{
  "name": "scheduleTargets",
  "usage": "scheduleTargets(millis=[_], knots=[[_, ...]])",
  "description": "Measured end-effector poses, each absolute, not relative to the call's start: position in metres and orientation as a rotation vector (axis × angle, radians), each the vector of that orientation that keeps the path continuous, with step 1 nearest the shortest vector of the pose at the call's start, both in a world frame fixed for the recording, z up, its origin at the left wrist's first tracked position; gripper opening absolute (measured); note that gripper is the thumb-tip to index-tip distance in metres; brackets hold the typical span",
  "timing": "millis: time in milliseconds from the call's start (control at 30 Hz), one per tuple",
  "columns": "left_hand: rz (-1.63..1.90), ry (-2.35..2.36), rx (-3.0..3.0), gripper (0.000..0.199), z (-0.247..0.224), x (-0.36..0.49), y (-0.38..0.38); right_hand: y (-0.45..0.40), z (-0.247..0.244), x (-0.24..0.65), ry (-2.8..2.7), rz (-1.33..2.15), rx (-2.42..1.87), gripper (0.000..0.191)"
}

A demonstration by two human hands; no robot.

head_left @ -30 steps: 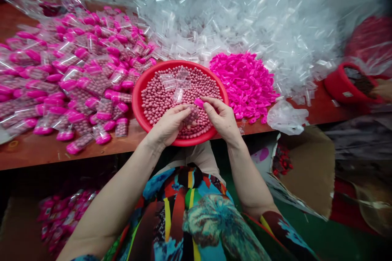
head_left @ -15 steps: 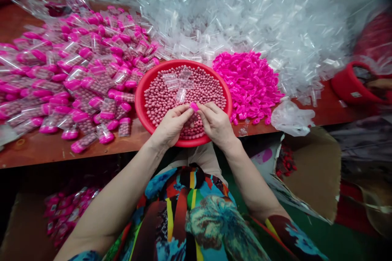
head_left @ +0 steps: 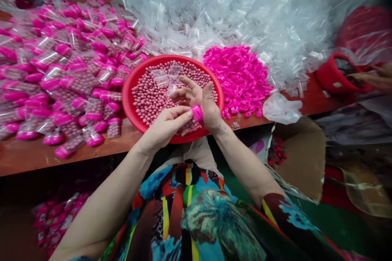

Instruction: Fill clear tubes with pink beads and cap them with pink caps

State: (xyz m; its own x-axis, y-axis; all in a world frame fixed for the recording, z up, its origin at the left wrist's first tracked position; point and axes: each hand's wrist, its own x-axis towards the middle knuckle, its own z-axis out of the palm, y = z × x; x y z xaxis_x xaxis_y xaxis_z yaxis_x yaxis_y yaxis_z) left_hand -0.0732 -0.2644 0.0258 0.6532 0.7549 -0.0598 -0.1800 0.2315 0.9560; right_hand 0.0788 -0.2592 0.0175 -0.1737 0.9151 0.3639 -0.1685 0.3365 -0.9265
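Over the red basin of pink beads, my left hand pinches a bright pink cap between thumb and fingers. Whatever sits below the cap is mostly hidden by the fingers. My right hand is open, its fingers spread and palm turned inward, with the heel of the hand against the cap. Several small clear containers lie on the beads behind the hands.
Bead-filled clear containers with pink caps heap the left of the table. Loose pink caps are piled right of the basin, clear empty containers behind. Another person's hand reaches into a red bucket. Below stands a cardboard box.
My right hand has let its fingertip grip go and opened, bringing its palm against the pink cap. My left hand keeps its pinch. The view has shifted slightly to the right.
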Motion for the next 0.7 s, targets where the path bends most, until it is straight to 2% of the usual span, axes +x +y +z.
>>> scheduleTargets(millis=[233, 367, 433, 567, 633, 700], knots=[[0.639, 0.732, 1.415, 0.02, 0.042, -0.077, -0.275, -0.28, 0.024, 0.079, -1.721, 1.009, -0.804, 0.075], [0.682, 0.801, 1.512, 0.018, 0.045, -0.074, -0.275, -0.283, 0.024, 0.076, -1.691, 0.989, -0.901, 0.064], [0.674, 0.807, 1.4, 0.019, 0.041, -0.072, -0.274, -0.278, 0.02, 0.073, -1.549, 1.149, -0.875, 0.07], [0.688, 0.747, 1.082, 0.024, 0.029, -0.07, -0.275, -0.261, 0.015, 0.068, -1.178, 1.503, -0.747, 0.099], [0.725, 0.726, 1.009, 0.024, 0.026, -0.07, -0.276, -0.254, 0.016, 0.069, -1.085, 1.493, -0.765, 0.105], [0.778, 0.733, 1.002, 0.023, 0.025, -0.071, -0.275, -0.253, 0.015, 0.071, -1.086, 1.374, -0.846, 0.101]])
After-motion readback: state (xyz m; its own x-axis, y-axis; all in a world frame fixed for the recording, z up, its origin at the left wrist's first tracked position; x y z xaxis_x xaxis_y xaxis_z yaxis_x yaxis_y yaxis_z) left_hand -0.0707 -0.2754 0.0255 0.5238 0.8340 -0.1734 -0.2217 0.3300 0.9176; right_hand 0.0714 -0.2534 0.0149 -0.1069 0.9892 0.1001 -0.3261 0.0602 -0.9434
